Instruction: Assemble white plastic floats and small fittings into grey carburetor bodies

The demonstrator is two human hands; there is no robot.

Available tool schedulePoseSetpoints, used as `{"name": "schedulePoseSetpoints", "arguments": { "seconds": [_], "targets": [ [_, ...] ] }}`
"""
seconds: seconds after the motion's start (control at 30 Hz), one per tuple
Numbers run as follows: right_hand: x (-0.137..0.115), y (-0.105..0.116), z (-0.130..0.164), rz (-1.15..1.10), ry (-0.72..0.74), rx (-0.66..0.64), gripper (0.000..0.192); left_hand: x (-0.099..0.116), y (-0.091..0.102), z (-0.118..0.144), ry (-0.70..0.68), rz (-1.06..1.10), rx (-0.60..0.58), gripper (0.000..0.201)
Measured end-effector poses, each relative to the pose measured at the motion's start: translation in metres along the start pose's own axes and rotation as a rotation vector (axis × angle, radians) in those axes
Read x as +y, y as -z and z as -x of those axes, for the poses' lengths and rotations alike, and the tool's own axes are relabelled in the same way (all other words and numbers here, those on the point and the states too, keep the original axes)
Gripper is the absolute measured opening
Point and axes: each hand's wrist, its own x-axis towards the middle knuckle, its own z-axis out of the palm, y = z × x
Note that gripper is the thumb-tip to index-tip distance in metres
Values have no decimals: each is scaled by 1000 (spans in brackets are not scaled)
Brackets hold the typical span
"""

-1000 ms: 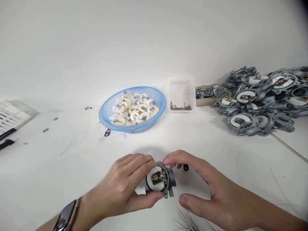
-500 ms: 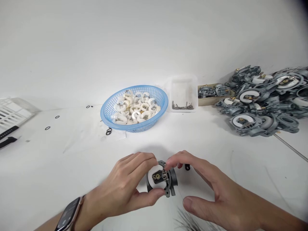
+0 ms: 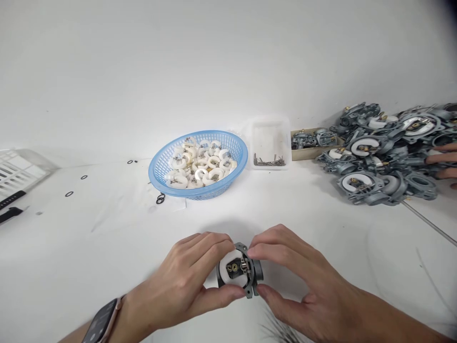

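Observation:
A grey metal carburetor body (image 3: pixel 259 270) rests on the white table at the front, its bowl side facing up. Inside it lies a white C-shaped float (image 3: pixel 224 270), with brass jets in the middle and a small metal hinge at its right. My left hand (image 3: pixel 189 276) grips the body from the left, thumb at the lower edge and fingers along the top. From the right, my right hand (image 3: pixel 303 281) closes on the same body, fingertips at its upper rim and thumb at the lower right.
A blue basket (image 3: pixel 153 178) of white floats stands behind, beside a white tray (image 3: pixel 271 131) of metal pins. A cardboard box (image 3: pixel 307 153) and piled carburetors (image 3: pixel 360 183) are at right, where another person's hand (image 3: pixel 446 159) reaches in. Thin wires (image 3: pixel 282 328) lie in front.
My right thumb and fingers have closed in on the carburetor's right side. The black piece under my right fingers is no longer visible. Another person's hand has appeared at the right pile.

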Motion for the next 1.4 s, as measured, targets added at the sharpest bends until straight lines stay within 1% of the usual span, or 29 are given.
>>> {"name": "schedulePoseSetpoints", "arguments": {
  "seconds": [0.13, 0.33, 0.53, 0.67, 0.87, 0.97, 1.17, 1.4],
  "targets": [
    [5, -7, 2, 27, 58, 62, 45, 1, -1, 0, -23, -4, 11, 42],
    [7, -11, 2, 62, 50, 105, 41, 1, -3, 1, -29, -15, 8, 46],
    [5, -15, 1, 71, 49, 146, 44, 2, -3, 2, -39, -49, 9, 44],
    [6, -16, 0, 51, 36, 140, 46, 4, -2, 0, -45, -74, 28, 45],
    [5, -15, 2, 55, 20, 140, 44, 6, -2, -1, -57, -110, 51, 44],
    [5, -15, 2, 53, 24, 135, 44, 6, -1, -3, -55, -92, 39, 43],
    [6, -17, 3, 51, 30, 147, 49, 7, 0, -3, -56, -49, 61, 44],
    [2, -16, 7, 66, 4, 102, 49, 10, 1, -2, -30, -42, 26, 38]
  ]
}}
